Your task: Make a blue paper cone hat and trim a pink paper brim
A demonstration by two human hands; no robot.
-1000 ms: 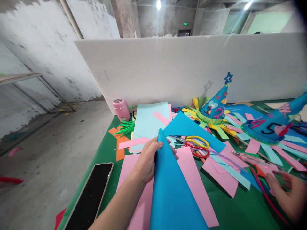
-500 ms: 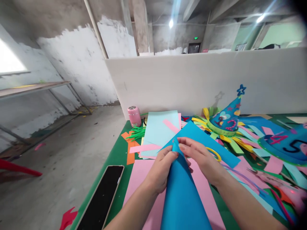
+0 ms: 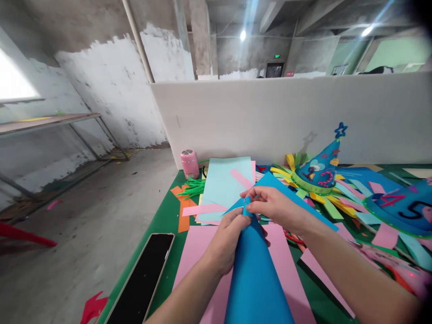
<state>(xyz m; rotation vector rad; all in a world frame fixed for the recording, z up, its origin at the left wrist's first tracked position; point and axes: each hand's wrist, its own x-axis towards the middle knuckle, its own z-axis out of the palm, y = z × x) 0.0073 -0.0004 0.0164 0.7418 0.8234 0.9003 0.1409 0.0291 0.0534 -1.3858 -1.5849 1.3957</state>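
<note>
Tapering paper cone (image 3: 257,276) — plain blue.

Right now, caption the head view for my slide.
Left hand grips a blue paper cone; right hand pinches its tip.

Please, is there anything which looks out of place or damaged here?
Yes: a pink scrap lies on the floor, away from the pink paper on the green table. The held blue paper cone shows no visible tear.

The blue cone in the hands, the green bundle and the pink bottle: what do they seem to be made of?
Blue cone: probably matte card or thin foam, rolled smoothly without glare. Green bundle: likely fuzzy pipe cleaners; the strands look tufted. Pink bottle: plastic or painted metal, unclear; its rounded body looks smooth.
</note>
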